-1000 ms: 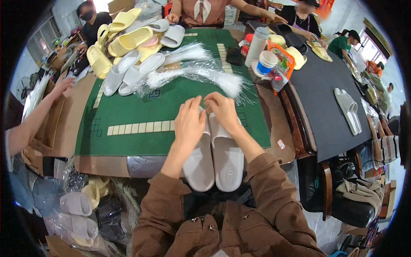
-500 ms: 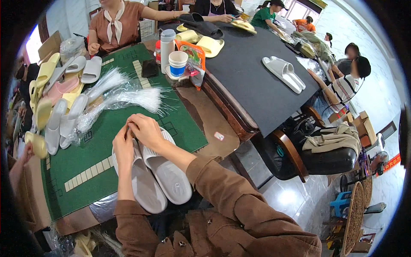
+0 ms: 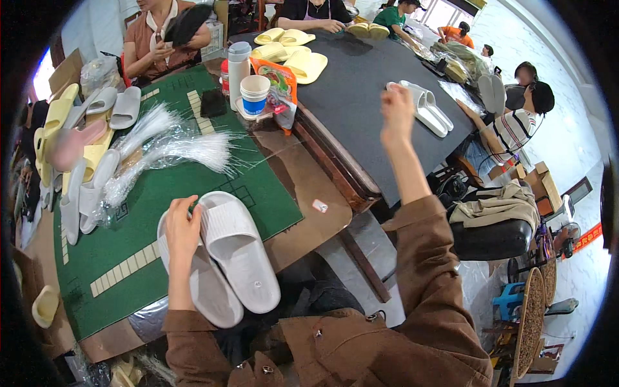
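Observation:
My left hand [image 3: 182,227] rests on the heel end of a pair of pale grey slippers [image 3: 232,248] lying side by side at the near edge of the green mat [image 3: 174,206], gripping the left slipper. My right hand [image 3: 398,109] is raised in the air to the right, above the black table [image 3: 361,97], fingers curled shut; nothing shows in it. Both arms wear brown sleeves.
Bundles of clear plastic strands [image 3: 187,151] lie on the mat. Yellow, pink and grey slippers [image 3: 84,129] pile at left. A bottle [image 3: 238,64], cup [image 3: 255,95] and snack bag [image 3: 277,84] stand at the mat's far corner. White slippers [image 3: 425,106] lie on the black table. Several people sit around.
My right hand has left the slippers and swung up to the right over the black table. My left hand stays on the pair. My view has turned further right.

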Available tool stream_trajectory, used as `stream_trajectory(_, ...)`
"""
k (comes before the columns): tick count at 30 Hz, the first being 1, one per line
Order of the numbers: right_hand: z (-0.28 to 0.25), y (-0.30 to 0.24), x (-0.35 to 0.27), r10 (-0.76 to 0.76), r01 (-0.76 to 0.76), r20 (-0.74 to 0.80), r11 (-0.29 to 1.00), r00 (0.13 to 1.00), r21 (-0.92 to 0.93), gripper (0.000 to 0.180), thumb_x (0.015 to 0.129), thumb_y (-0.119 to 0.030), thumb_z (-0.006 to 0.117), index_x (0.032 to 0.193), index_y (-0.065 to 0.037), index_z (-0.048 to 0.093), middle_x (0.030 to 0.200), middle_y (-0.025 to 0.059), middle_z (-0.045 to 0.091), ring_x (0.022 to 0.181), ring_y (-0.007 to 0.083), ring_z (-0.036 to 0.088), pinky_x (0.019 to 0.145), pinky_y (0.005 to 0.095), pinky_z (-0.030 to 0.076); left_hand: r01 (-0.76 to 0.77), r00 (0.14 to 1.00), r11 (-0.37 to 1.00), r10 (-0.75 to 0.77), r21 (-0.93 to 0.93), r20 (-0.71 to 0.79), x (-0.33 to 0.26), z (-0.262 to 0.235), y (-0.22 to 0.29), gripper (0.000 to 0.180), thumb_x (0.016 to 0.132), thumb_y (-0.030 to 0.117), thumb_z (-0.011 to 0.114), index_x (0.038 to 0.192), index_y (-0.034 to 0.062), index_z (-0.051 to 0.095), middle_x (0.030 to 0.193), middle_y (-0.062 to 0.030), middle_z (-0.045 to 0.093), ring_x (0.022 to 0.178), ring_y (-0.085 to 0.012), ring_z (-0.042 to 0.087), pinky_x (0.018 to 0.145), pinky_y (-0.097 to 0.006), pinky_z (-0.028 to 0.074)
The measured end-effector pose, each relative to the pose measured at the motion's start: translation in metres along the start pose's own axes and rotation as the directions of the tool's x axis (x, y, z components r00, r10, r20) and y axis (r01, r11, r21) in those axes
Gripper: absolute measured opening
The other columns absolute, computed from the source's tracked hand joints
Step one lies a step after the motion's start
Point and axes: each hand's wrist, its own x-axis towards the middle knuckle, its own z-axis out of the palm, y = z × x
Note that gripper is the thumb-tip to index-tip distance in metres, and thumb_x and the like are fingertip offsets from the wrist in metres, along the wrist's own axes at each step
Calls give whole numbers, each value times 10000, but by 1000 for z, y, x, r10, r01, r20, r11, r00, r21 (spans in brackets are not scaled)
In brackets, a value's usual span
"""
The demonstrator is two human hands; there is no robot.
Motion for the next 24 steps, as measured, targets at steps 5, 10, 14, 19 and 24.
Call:
stream_trajectory(5,-168,79,96,-197,-50,-328,788,924,-614,262,911,-250,499,990,-49,648,906,87,680,853,223,623,818,353,453,-53,996,997,49,51,76,2,1,43,340,912,253,598,1130,-3,643,1094,-151,629,846,-274,610,775,-375,472)
stream_trajectory(10,-183,117,122,-187,-180,-276,413,943,-893,334,908,-380,512,1058,-115,648,1074,115,680,1026,357,623,873,465,472,-196,975,938,156,286,156,-35,-10,62,482,885,312,620,1281,43,557,1245,-186,559,1139,-365,517,988,-488,363)
stream_trajectory(14,-198,133,152,-187,-59,-75,90,980,-994,462,910,-396,531,1296,-144,554,1302,141,565,1174,372,558,947,498,456,-176,980,909,126,379,153,-56,-2,71,612,832,247,674,1381,82,460,1369,-189,466,1309,-374,384,1103,-546,223)
stream_trajectory(19,-196,156,199,28,-31,-32,-36,999,-999,561,910,-481,499,1378,-172,504,1343,148,547,1206,353,541,1013,457,418,-135,989,865,89,484,117,-83,5,67,796,711,176,752,1412,128,377,1451,-179,358,1365,-371,309,1133,-597,135)
stream_trajectory(24,-192,150,216,46,14,13,-14,999,-1000,457,889,-464,539,1177,-119,620,1166,177,642,1098,372,598,893,472,462,-80,997,880,65,469,48,-83,15,62,738,689,107,720,1356,194,418,1425,-154,361,1339,-343,319,1116,-604,111)
